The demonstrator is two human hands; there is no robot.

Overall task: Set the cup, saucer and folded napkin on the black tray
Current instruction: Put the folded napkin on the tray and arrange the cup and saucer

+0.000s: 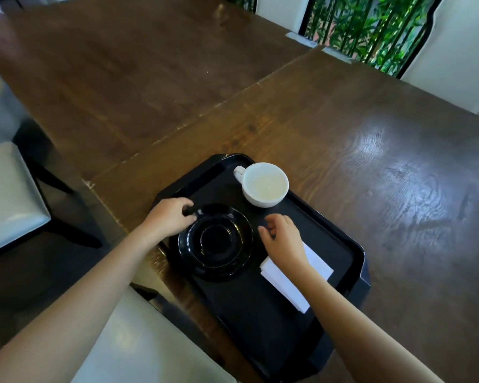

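A black tray [260,322] lies on the wooden table near its front edge. On its left part sits a glossy black saucer [215,241]. My left hand [170,217] pinches the saucer's far-left rim. A white cup [263,184] stands upright at the tray's far corner, handle pointing left. A folded white napkin [285,283] lies on the tray to the right of the saucer. My right hand [284,239] hovers over the napkin's far end, fingers loosely curled and holding nothing.
The dark wooden table [371,167] stretches far and right. Pale chair seats stand at the left [9,189] and below the tray [139,349]. White chair backs [453,51] and green plants stand behind the table's far edge.
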